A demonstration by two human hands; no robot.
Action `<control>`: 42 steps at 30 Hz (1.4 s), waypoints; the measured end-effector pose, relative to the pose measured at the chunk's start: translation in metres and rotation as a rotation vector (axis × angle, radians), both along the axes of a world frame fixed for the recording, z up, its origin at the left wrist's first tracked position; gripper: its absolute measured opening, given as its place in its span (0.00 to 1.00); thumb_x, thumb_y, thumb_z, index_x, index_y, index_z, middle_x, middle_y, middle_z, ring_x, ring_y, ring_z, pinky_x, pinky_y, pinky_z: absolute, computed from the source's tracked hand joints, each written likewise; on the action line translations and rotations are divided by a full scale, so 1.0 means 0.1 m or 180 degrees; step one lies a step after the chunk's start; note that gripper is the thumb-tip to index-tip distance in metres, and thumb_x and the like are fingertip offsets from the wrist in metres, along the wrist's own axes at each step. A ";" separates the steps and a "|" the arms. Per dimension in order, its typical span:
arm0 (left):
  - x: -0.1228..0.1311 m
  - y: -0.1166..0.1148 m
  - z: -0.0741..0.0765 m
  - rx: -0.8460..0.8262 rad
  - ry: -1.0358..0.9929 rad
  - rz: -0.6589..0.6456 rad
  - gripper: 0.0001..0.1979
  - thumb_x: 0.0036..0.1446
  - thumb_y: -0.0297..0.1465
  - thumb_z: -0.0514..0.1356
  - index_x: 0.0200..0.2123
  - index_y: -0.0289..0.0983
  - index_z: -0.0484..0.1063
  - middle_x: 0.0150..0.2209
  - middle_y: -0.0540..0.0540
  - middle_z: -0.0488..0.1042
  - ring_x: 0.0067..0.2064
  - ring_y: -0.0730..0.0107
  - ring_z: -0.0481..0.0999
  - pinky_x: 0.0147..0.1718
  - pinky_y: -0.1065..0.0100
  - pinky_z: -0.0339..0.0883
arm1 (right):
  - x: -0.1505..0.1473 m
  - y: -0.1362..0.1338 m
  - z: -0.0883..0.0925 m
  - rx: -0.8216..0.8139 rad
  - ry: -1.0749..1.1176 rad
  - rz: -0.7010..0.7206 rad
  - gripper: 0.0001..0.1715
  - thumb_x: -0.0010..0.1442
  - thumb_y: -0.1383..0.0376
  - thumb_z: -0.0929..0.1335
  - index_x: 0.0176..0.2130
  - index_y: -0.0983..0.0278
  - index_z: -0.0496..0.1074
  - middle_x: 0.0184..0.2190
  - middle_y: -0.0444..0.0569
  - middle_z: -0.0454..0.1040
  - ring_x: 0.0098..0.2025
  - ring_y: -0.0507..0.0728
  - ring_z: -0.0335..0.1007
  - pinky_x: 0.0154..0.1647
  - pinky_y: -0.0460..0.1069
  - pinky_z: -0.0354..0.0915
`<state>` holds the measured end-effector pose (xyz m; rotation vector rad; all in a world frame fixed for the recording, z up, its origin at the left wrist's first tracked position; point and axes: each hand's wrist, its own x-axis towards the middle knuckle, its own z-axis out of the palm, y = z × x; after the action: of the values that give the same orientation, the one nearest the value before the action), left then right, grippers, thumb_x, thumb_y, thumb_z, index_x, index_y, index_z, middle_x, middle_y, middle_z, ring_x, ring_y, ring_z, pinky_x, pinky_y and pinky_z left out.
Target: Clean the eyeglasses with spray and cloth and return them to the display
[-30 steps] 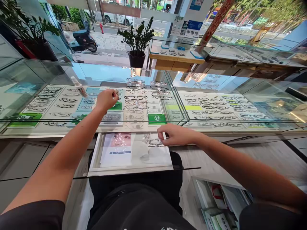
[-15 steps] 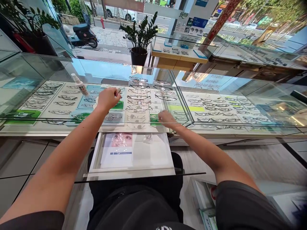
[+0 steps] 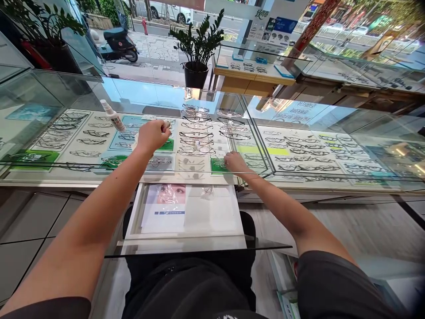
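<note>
My left hand [image 3: 153, 136] is closed above the glass counter top [image 3: 159, 95], its fingers curled inward. A small pale bit shows at its fingertips and another beside the wrist, too little to name. A white spray bottle [image 3: 113, 116] stands on the glass left of that hand. My right hand [image 3: 236, 163] is low at the counter's near side, over a green card [image 3: 219, 165], with fingers bent together; what they hold, if anything, is hidden. Rows of eyeglass frames [image 3: 196, 142] lie under the glass between and around both hands.
An open drawer [image 3: 186, 243] juts out toward my lap, holding a printed leaflet [image 3: 166, 217] and a clear plastic packet [image 3: 208, 192]. A glass edge crosses just above its front. Beyond the counter are a potted plant [image 3: 195, 73] and a display table [image 3: 255, 75].
The view has shifted slightly, so most things sit a little farther right. Both hands keep nearly the same pose and place over the counter.
</note>
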<state>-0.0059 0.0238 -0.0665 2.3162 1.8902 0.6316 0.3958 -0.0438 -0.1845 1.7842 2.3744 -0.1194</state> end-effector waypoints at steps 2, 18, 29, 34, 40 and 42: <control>0.00 0.00 0.00 -0.0010 0.0001 0.0005 0.08 0.63 0.36 0.60 0.32 0.41 0.69 0.33 0.40 0.78 0.36 0.52 0.76 0.32 0.58 0.54 | 0.01 0.01 -0.01 -0.0017 -0.0016 0.0003 0.14 0.69 0.72 0.67 0.47 0.69 0.84 0.55 0.65 0.81 0.65 0.69 0.70 0.63 0.57 0.60; 0.01 -0.02 0.03 -0.0092 -0.0071 -0.0056 0.07 0.64 0.36 0.60 0.33 0.41 0.72 0.34 0.39 0.77 0.36 0.51 0.75 0.34 0.58 0.56 | -0.01 0.12 0.05 0.0168 -0.0103 -0.0194 0.30 0.76 0.63 0.61 0.66 0.76 0.77 0.71 0.72 0.72 0.74 0.76 0.59 0.72 0.65 0.57; 0.02 -0.03 0.03 -0.0053 -0.0055 -0.0014 0.10 0.63 0.36 0.60 0.31 0.41 0.66 0.34 0.40 0.79 0.34 0.54 0.73 0.32 0.58 0.53 | -0.11 0.34 -0.18 -0.0230 -0.0076 -0.0332 0.38 0.82 0.48 0.54 0.67 0.66 0.78 0.75 0.63 0.70 0.80 0.75 0.56 0.78 0.68 0.55; 0.02 -0.02 0.01 -0.0055 -0.0059 -0.0022 0.09 0.63 0.37 0.60 0.31 0.41 0.68 0.34 0.40 0.79 0.35 0.54 0.74 0.31 0.58 0.52 | -0.11 0.32 -0.18 -0.0301 -0.0064 -0.0315 0.35 0.82 0.49 0.56 0.67 0.64 0.78 0.73 0.63 0.73 0.78 0.74 0.61 0.78 0.67 0.56; 0.02 -0.01 0.00 -0.0051 -0.0078 -0.0016 0.09 0.62 0.37 0.60 0.32 0.41 0.69 0.33 0.40 0.78 0.35 0.53 0.74 0.32 0.58 0.52 | -0.25 0.20 0.03 -0.0182 0.0021 -0.0355 0.34 0.82 0.52 0.58 0.65 0.69 0.79 0.73 0.70 0.70 0.75 0.76 0.63 0.76 0.68 0.59; 0.02 -0.01 0.00 -0.0061 -0.0096 -0.0027 0.09 0.62 0.38 0.61 0.32 0.41 0.69 0.33 0.40 0.78 0.34 0.53 0.73 0.32 0.58 0.53 | -0.34 0.09 0.14 -0.0113 0.0089 -0.0292 0.31 0.81 0.56 0.60 0.65 0.72 0.79 0.69 0.73 0.72 0.72 0.76 0.67 0.73 0.67 0.62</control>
<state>-0.0039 0.0232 -0.0666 2.2886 1.8643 0.6410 0.3619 -0.0350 -0.1700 1.8872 2.2943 -0.1984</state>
